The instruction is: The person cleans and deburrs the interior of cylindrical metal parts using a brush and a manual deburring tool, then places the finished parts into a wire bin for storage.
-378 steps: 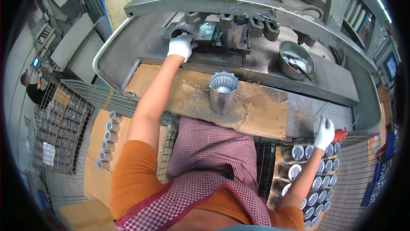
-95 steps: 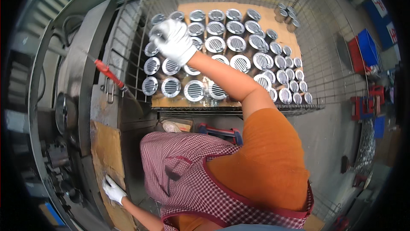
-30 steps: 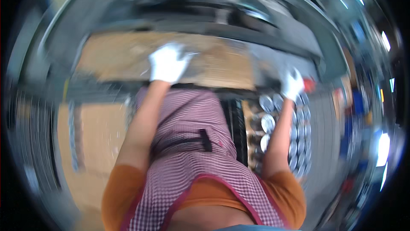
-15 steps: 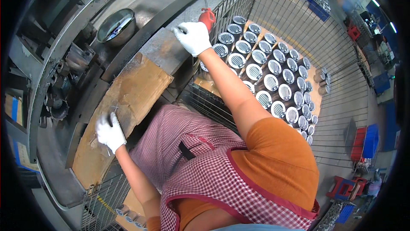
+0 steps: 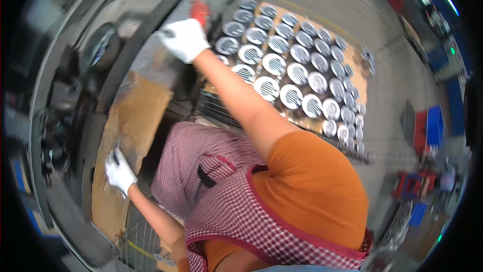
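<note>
Head view, blurred by motion: a worker in an orange shirt and a red-checked apron (image 5: 236, 191) stands between a metal machine bench (image 5: 151, 0) and a wire cage stacked with ribbed metal cylinders (image 5: 287, 70).

The right hand (image 5: 183, 38), in a white glove, is stretched up and away from the body with the bare forearm nearly straight. It sits over the grey bench edge, just beside a red-handled tool (image 5: 199, 9) that pokes out above its knuckles. The fingers look curled inward, but the smear makes it impossible to say whether they are pinching the tool or only lying next to it.

The left hand (image 5: 119, 170), also gloved in white, is held low and close to the hip, elbow bent, and rests palm down on a worn sheet of cardboard (image 5: 133, 121) laid on the bench. Its fingers lie loosely spread and flat; nothing shows between them.

The cylinders stand upright in tight rows on a brown board, slotted ends up, to the right of the raised arm and apart from both hands. The rows nearest the worker are partly covered by the forearm and shoulder.

A round metal bowl (image 5: 100, 48) on the bench is a soft grey shape, and the machine parts at the left rim dissolve into dark streaks.
</note>
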### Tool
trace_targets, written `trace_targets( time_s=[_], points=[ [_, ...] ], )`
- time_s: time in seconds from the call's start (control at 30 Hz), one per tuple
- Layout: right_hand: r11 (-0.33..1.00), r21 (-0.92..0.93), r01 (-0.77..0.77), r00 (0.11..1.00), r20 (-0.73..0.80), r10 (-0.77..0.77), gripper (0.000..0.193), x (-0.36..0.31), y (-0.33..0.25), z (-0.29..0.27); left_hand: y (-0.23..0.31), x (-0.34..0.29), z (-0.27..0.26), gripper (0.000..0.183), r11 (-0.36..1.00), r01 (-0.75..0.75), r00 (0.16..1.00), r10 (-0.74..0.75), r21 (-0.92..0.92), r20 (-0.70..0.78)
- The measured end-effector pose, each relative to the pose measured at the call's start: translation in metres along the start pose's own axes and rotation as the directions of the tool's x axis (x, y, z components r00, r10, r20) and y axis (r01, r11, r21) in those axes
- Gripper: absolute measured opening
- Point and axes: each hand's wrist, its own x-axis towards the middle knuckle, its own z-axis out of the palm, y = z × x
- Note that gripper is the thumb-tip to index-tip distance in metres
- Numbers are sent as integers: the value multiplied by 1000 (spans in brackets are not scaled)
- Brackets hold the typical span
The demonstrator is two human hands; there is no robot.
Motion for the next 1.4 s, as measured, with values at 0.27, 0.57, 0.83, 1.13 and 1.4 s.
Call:
trace_targets(
  time_s=[0.27, 0.57, 0.83, 1.13, 1.4],
  points=[
    [993, 121, 4, 991, -135, 13, 35, -2, 2, 7, 10, -4, -3, 68, 992, 74, 977, -53, 99, -204],
    [994, 107, -10, 996, -92, 20, 35, -3, 5, 4, 9, -4, 3, 61, 999, -39, 989, 41, 21, -142],
    [1000, 10, 23, 999, -23, -23, 33, 2, -6, 5, 14, -3, -14, 47, 999, -29, 974, 21, -32, -226],
    [926, 378, -10, 993, -105, 53, 23, -4, 31, 18, 6, -18, 3, 39, 996, 31, 982, -47, -89, -181],
    [883, 466, -58, 992, -70, 102, 21, -5, 22, 23, 2, -18, 2, 41, 981, 72, 978, -105, -181, -182]
  ],
)
